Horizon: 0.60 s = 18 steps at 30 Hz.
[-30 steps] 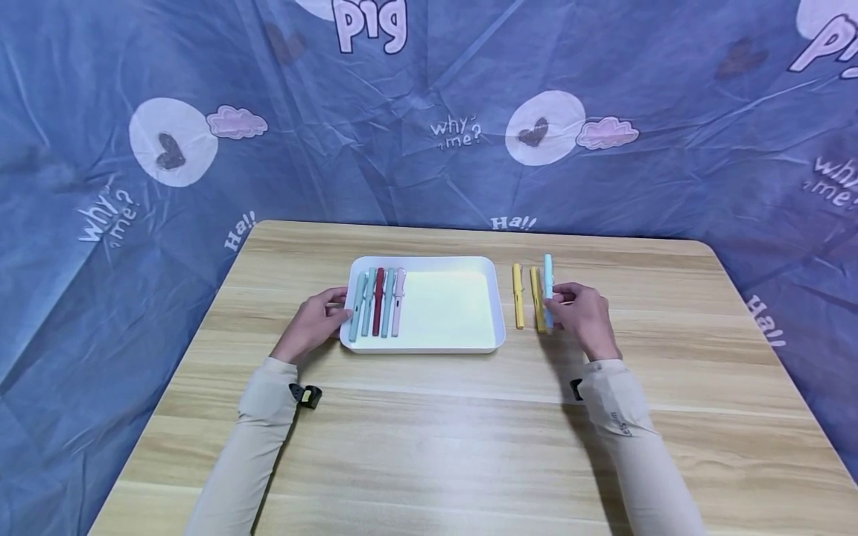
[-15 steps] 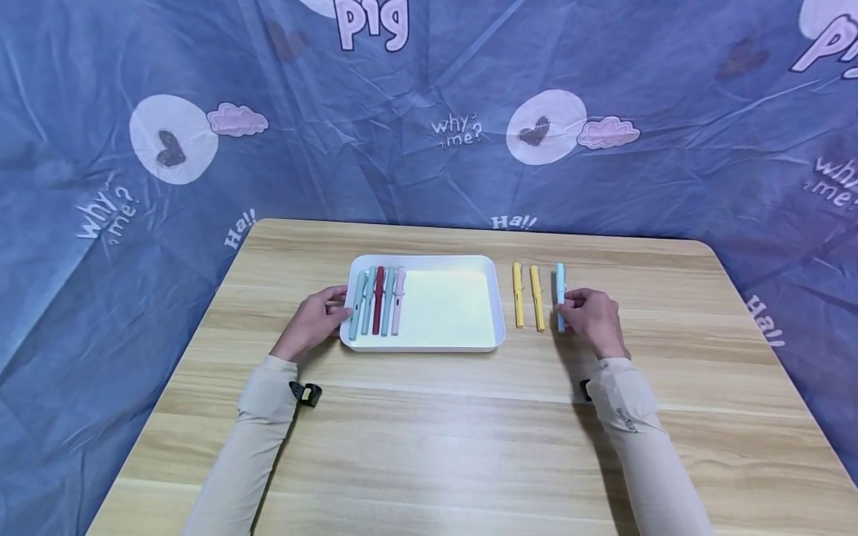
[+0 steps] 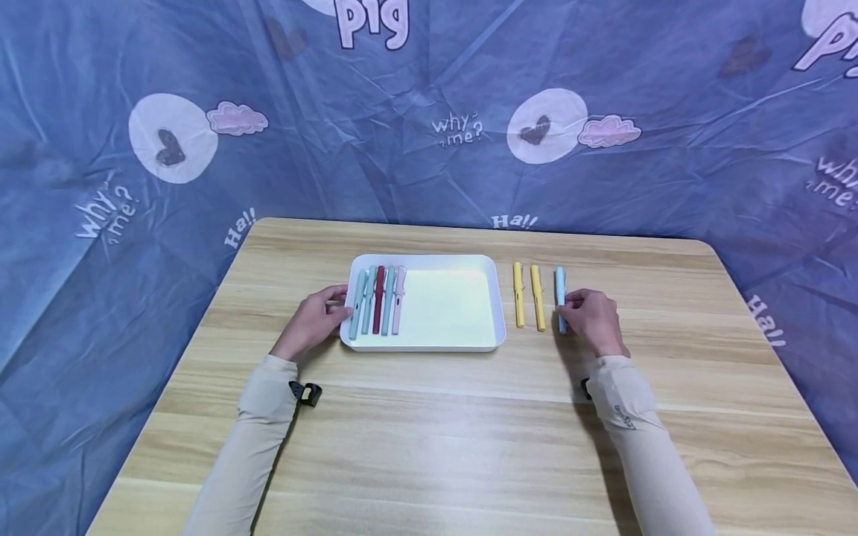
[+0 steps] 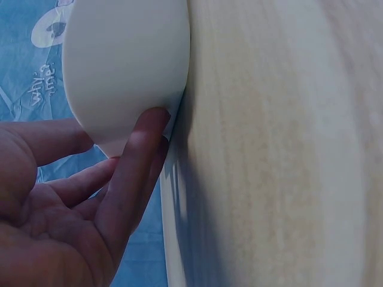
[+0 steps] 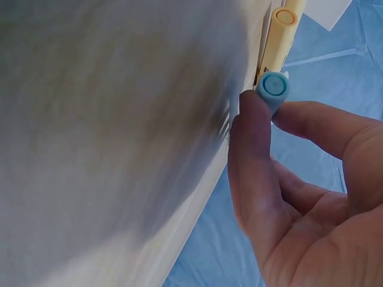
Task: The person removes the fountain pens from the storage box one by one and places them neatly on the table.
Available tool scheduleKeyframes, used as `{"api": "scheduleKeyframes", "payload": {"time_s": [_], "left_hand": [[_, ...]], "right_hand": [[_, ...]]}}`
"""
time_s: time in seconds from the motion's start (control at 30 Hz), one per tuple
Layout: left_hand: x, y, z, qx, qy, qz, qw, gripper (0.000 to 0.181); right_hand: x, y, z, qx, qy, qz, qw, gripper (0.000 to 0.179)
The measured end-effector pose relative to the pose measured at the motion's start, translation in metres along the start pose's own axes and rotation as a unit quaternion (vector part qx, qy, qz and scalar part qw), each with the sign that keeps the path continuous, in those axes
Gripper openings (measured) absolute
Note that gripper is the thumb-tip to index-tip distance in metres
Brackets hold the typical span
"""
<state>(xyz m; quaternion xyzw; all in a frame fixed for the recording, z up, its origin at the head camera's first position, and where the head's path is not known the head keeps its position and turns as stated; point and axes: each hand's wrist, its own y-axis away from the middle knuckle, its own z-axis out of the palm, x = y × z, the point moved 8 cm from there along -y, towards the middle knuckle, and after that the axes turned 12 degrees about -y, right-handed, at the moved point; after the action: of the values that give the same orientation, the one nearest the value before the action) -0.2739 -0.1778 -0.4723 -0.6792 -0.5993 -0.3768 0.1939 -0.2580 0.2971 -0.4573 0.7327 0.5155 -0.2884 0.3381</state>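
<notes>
A white tray [image 3: 449,348] holds a row of capped pens at its left end: several teal ones, a red pen [image 3: 378,301] and a pink pen [image 3: 398,301]. My left hand [image 3: 313,318] grips the tray's left end, with fingertips on its rim and outer wall [image 4: 134,60]. To the tray's right, my right hand [image 3: 593,318] pinches a light blue pen [image 3: 560,283] near its lower end, between thumb and fingers. The round end of this blue pen [image 5: 275,85] faces the right wrist camera. It lies nearly parallel to two yellow pens.
Between the tray and the blue pen lie the two yellow pens, the left yellow pen [image 3: 518,294] and the right yellow pen [image 3: 537,298]. The wooden table [image 3: 442,447] ends at a blue printed cloth [image 3: 402,171] behind.
The blue pen, held by my right hand, has moved right, away from the yellow pens, and down to lie alongside them. Over the last half second it shifts only slightly. My left hand stays put.
</notes>
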Motion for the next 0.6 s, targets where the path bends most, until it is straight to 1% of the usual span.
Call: {"api": "scheduleKeyframes", "payload": {"time_s": [0.27,0.6], "left_hand": [[-0.0010,-0.0004,0.0000,0.000,-0.003,-0.002,1.0000,0.053],[-0.0009,-0.0003,0.0000,-0.001,-0.004,-0.007,1.0000,0.053]], "right_hand": [[0.0009,-0.0022,-0.0009,-0.004,0.031,-0.003,0.9995,0.027],[-0.0006,-0.0036,-0.0009,0.002,0.034,-0.026,0.9991,0.025]]}}
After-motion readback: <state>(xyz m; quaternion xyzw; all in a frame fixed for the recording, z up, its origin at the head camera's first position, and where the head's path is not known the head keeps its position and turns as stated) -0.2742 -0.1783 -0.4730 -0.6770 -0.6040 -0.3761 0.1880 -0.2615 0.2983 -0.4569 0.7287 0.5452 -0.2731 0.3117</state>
